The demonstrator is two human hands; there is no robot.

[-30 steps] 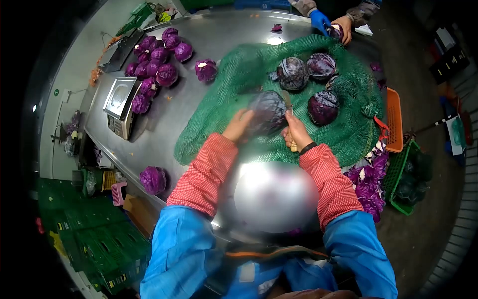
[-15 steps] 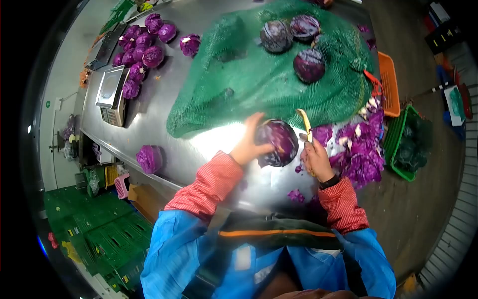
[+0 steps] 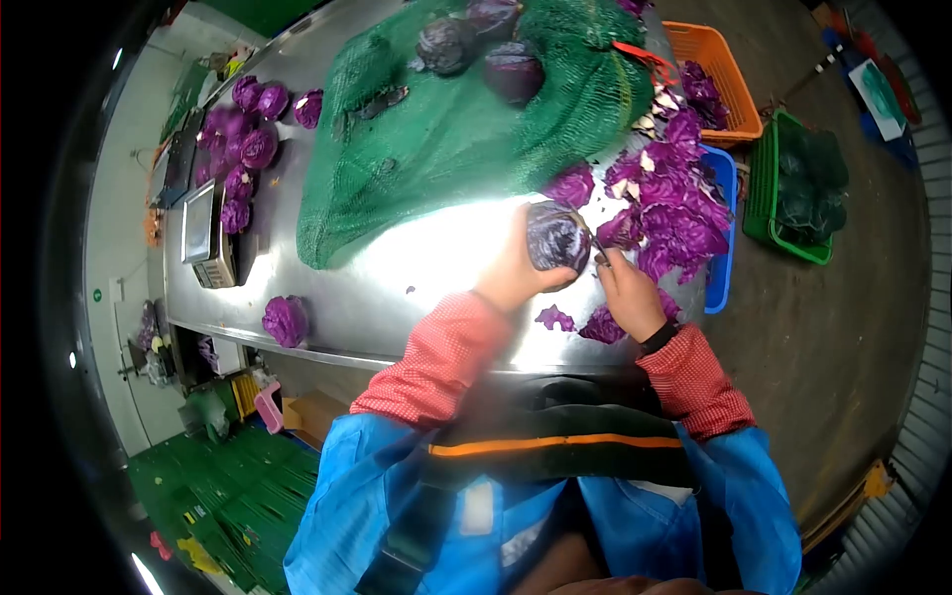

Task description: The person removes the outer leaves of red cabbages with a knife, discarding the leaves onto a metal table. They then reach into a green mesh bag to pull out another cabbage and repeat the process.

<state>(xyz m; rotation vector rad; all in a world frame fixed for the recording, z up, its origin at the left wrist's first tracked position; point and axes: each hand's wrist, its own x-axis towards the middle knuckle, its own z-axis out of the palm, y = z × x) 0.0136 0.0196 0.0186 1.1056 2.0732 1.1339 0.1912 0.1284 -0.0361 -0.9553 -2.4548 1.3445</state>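
Note:
A red cabbage (image 3: 555, 241) is held at the front of the steel table. My left hand (image 3: 518, 266) wraps around its left side, with the thumb across the lower front. My right hand (image 3: 629, 294) is closed on a knife (image 3: 598, 245) at the cabbage's right side. Seen nearly edge-on, the knife shows only a dark sliver against the cabbage; its handle is hidden in the fingers. Loose purple leaves (image 3: 684, 233) lie heaped just right of my hands.
A green mesh sack (image 3: 426, 149) carries several dark cabbages. Peeled cabbages (image 3: 260, 149) cluster by a scale (image 3: 203, 233); one cabbage (image 3: 286, 320) sits near the front edge. Orange (image 3: 739, 89), blue (image 3: 727, 268) and green (image 3: 762, 203) crates stand along the right side.
The cabbage has been turned, now showing a greyish veined face. My right hand has brought the knife from beside the cabbage to its right side. The whole view has shifted.

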